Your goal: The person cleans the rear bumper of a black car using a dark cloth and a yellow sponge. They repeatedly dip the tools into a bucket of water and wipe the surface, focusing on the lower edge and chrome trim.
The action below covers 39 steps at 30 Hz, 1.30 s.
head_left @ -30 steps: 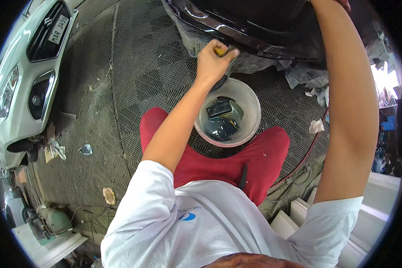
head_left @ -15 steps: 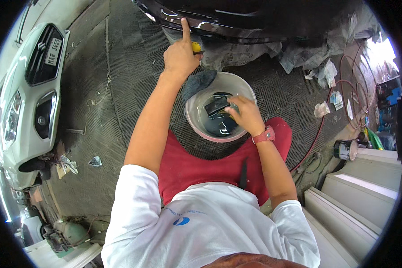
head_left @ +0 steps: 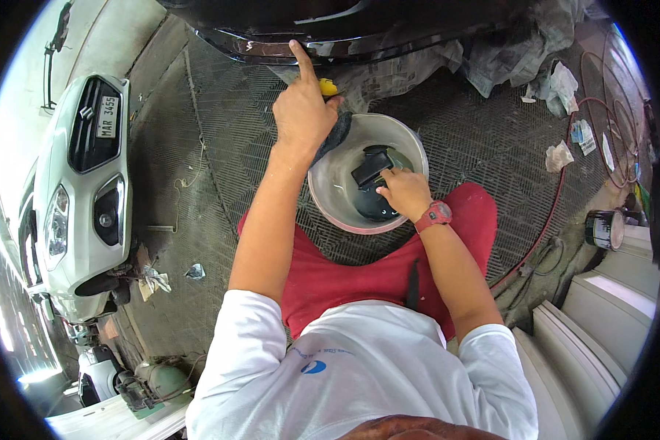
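My left hand (head_left: 304, 110) reaches up to the black car bumper (head_left: 301, 48), its index finger stretched out and its tip at the glossy lower edge. A small yellow piece (head_left: 328, 87) shows between its thumb and the other fingers, mostly hidden. Below, my right hand (head_left: 405, 192) is inside a pale round basin (head_left: 326, 198), thumb and fingers drawn together beside a black rectangular block (head_left: 372, 169). What they pinch is hidden. Dark water or dark things lie in the basin's bottom. A dark grey cloth (head_left: 334, 139) hangs over the rim, partly behind my left forearm.
Crumpled plastic and paper masking (head_left: 418, 70) hangs beneath the bumper. A white car (head_left: 88, 198) stands at the left. On the right are a red hose (head_left: 539, 238), paper scraps (head_left: 559, 157), a paint can (head_left: 605, 229) and pale panels (head_left: 594, 308). A green compressor tank (head_left: 170, 381) sits lower left.
The view has shifted. My right hand has moved lower into the basin, its fingers closing beside the black block. My left index finger remains at the bumper, and the cloth is more covered.
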Motion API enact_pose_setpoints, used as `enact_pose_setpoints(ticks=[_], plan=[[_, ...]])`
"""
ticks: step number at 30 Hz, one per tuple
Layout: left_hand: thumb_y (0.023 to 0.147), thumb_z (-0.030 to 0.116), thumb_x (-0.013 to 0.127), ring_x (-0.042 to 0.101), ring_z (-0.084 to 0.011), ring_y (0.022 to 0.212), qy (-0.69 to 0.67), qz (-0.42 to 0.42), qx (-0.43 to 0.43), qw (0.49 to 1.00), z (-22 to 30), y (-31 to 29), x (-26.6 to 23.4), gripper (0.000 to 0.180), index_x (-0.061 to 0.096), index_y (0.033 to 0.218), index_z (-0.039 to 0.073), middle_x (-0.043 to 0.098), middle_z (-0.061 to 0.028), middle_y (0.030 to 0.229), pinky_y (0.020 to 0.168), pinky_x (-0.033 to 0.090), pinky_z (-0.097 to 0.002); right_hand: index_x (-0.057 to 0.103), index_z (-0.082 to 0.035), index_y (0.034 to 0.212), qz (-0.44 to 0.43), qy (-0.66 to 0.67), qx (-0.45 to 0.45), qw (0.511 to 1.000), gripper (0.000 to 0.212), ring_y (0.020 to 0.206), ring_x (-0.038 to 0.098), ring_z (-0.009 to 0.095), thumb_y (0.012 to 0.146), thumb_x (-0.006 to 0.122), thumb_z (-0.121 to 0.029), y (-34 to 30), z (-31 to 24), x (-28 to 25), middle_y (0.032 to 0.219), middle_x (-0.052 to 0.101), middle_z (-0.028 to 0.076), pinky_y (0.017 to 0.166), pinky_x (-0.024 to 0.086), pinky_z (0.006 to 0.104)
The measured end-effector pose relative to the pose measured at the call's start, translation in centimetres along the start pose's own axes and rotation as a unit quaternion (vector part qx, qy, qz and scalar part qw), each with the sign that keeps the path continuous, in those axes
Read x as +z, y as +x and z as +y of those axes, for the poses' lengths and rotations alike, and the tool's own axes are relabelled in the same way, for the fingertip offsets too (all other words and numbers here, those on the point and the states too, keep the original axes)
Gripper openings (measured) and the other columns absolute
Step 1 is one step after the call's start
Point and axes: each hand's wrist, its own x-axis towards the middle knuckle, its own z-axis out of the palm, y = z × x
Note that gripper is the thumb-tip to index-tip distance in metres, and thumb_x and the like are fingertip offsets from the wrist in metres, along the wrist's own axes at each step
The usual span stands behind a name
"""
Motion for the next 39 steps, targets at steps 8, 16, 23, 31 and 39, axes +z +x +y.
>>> enact_pose_setpoints(ticks=[8, 16, 23, 31, 39], plan=[[0.083, 0.029, 0.094, 0.079, -0.0477, 0.084, -0.009, -0.016, -0.017, 1.0, 2.2, -0.7, -0.2, 0.134, 0.001, 0.169, -0.016, 0.077, -0.0298, 0.088, 0.076, 0.064, -0.0504, 0.073, -0.006, 0.119, -0.044, -0.012, 0.025, 0.999, 0.04, 0.1, 0.079, 0.036, 0.102, 0.073, -0.043, 0.6, -0.3, -0.5, 0.104, 0.081, 0.014, 0.086, 0.059, 0.0509], [0.083, 0.026, 0.095, 0.079, -0.048, 0.084, -0.031, -0.03, 0.009, 0.999, 2.8, -2.0, -0.2, 0.135, 0.001, 0.174, -0.004, 0.077, -0.029, 0.09, 0.077, 0.063, -0.0504, 0.073, -0.007, 0.118, -0.046, 0.001, 0.029, 0.999, 0.039, 0.099, 0.079, 0.036, 0.102, 0.073, -0.043, 0.6, -0.4, -0.5, 0.103, 0.081, 0.014, 0.087, 0.059, 0.051], [0.084, 0.031, 0.095, 0.079, -0.047, 0.088, -0.026, 0.025, -0.059, 0.998, -0.8, -0.9, -0.4, 0.135, 0.002, 0.177, 0.004, 0.078, -0.0288, 0.094, 0.08, 0.064, -0.0496, 0.074, -0.006, 0.122, -0.037, -0.004, 0.027, 0.999, 0.042, 0.1, 0.079, 0.035, 0.102, 0.073, -0.042, 0.7, -0.2, 0.0, 0.105, 0.081, 0.014, 0.087, 0.059, 0.0505], [0.082, 0.028, 0.094, 0.079, -0.0455, 0.085, -0.027, 0.009, -0.022, 0.999, -0.9, -0.9, 0.4, 0.134, 0.003, 0.177, 0.003, 0.079, -0.0269, 0.092, 0.079, 0.064, -0.05, 0.074, -0.006, 0.129, -0.045, -0.021, 0.038, 0.998, 0.045, 0.102, 0.079, 0.035, 0.102, 0.072, -0.042, 0.8, -0.2, 0.1, 0.108, 0.081, 0.014, 0.089, 0.059, 0.0506], [0.083, 0.022, 0.092, 0.079, -0.0415, 0.084, -0.042, 0.013, 0.05, 0.998, 1.0, -2.4, 1.8, 0.133, 0.002, 0.179, 0.008, 0.078, -0.024, 0.096, 0.074, 0.064, -0.0485, 0.074, -0.005, 0.124, -0.051, -0.038, 0.04, 0.997, 0.043, 0.102, 0.079, 0.035, 0.102, 0.072, -0.042, 0.8, -0.7, -0.3, 0.109, 0.081, 0.015, 0.09, 0.059, 0.0502]])
